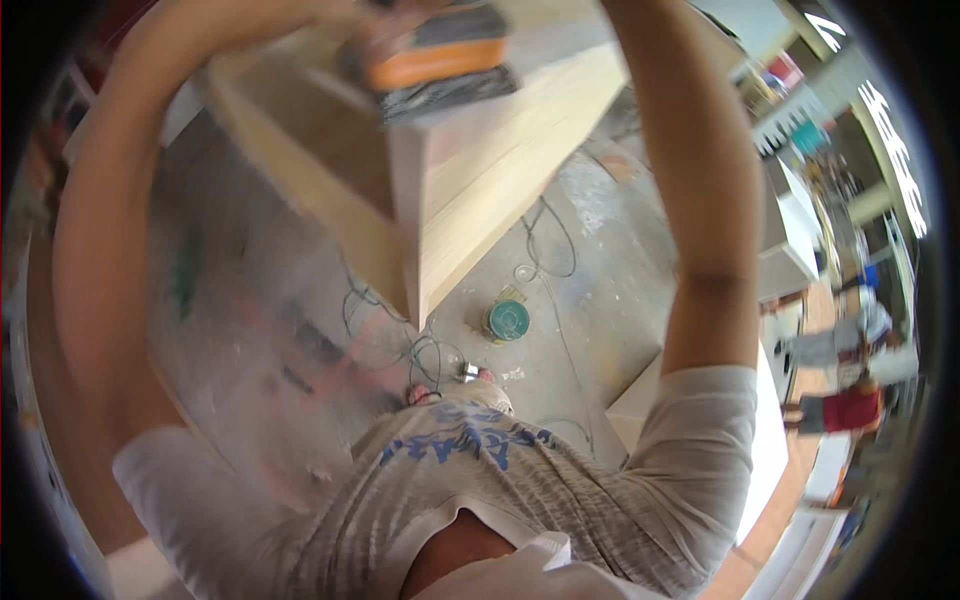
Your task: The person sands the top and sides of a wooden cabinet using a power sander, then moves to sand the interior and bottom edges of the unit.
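Observation:
My left hand is blurred at the top edge, closed on an orange and black power tool that looks like a sander. The tool rests on the upper part of a pale wooden piece, whose panels meet at a white-edged corner pointing down toward me. My right forearm runs up past the wood's right side, and my right hand is beyond the top of the frame.
A green-topped can stands on the stained floor, beside loose looped cables. White panels lie at the right. Farther right are a person in a red top and another in grey.

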Available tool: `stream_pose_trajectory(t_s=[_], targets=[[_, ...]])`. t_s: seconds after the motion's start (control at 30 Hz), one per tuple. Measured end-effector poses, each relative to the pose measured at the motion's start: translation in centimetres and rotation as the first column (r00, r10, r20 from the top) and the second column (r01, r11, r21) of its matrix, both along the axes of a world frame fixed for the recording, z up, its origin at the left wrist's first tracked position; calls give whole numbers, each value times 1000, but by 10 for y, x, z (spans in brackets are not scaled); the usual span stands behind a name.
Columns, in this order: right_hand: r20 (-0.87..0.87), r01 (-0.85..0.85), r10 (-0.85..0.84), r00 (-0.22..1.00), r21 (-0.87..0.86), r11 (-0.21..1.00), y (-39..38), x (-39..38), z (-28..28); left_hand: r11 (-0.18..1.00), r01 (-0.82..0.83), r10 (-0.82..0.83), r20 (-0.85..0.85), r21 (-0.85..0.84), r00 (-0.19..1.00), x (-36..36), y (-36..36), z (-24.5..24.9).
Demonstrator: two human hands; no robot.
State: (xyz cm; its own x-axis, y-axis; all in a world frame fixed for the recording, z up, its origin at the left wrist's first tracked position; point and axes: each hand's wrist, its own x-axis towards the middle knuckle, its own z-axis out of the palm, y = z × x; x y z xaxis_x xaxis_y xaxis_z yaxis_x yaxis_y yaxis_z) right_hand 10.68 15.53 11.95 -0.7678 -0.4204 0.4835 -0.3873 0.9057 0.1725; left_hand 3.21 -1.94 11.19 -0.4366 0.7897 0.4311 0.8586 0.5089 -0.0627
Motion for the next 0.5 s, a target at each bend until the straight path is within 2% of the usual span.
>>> stream_pose_trajectory(t_s=[0.03, 0.1, 0.13, 0.17, 0.2, 0.23, 0.27, 0.3, 0.33, 0.37, 0.4, 0.43, 0.47, 0.5], targets=[[-22, 61, -60, 998, 7, 998, -5, 2, 4, 992, 75, -73, -22, 105, 997, -4, -7, -6], [293, 26, 0, 956, -85, 996, -6, 8, 16, 970, 240, -243, 69, 42, 968, -16, -16, -9], [191, -124, 115, 975, 32, 992, 3, 41, 15, 954, 297, -299, 52, 43, 953, -15, -10, -8], [185, -75, 68, 980, 30, 997, 10, 34, 13, 976, 217, -218, 68, 23, 974, -12, -7, -7], [243, -75, 103, 965, -123, 990, 14, 11, 10, 992, 124, -124, 81, 3, 989, -9, -2, -5], [289, -76, 156, 944, -272, 959, 15, 6, 11, 988, 153, -153, 75, 5, 985, -14, 10, -3], [232, -141, 151, 961, -60, 988, 29, 23, 8, 971, 236, -238, 101, 34, 966, -20, 23, -3], [231, -124, 134, 964, -58, 991, 39, 19, 3, 948, 312, -318, 129, 63, 939, -20, 34, -4], [193, -41, 78, 978, -192, 981, 49, 4, -4, 975, 214, -220, 194, 54, 956, -3, 47, -2], [162, 38, 15, 987, -322, 946, 57, -8, -13, 971, 230, -237, 196, 57, 952, -2, 57, -5], [167, 58, -3, 986, -321, 945, 61, -15, -28, 965, 239, -255, 178, 106, 950, -7, 70, -10], [-155, 66, -114, 981, -285, 956, 67, -23, -46, 957, 248, -271, 162, 151, 949, -16, 82, -14], [-466, 87, -197, 863, -248, 965, 73, -17, -56, 962, 250, -268, 207, 112, 941, -26, 92, -15], [-464, 102, -212, 860, -251, 963, 86, -7, -63, 958, 264, -282, 209, 109, 936, -31, 98, -14]])
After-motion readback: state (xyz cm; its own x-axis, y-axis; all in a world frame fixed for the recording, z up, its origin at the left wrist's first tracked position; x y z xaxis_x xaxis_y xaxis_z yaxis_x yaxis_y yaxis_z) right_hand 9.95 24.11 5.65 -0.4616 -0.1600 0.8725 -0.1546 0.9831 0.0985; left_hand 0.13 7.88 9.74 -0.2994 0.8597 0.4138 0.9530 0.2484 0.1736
